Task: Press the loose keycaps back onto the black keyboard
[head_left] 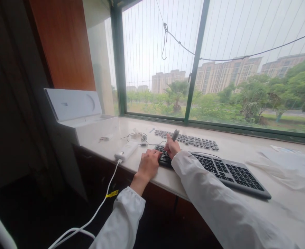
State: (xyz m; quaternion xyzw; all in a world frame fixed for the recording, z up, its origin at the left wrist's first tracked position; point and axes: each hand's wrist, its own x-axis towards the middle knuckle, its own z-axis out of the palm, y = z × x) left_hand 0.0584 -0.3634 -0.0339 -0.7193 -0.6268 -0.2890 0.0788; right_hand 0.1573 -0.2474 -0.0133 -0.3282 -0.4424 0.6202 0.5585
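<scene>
A dark grey keyboard lies along the front of the white counter, with its keycaps off over the part I can see. My left hand grips its left end, fingers curled onto the key area. Over that same end, my right hand is closed round a dark stick-like tool. The tool's upper end sticks out above the fist, and its lower end is hidden by the hand. Loose black keycaps lie in rows behind the keyboard.
A white power strip with a white cable sits left of my hands. A thin black cable is coiled behind it. An open white box stands at the left. Crumpled plastic and papers lie right, below the window.
</scene>
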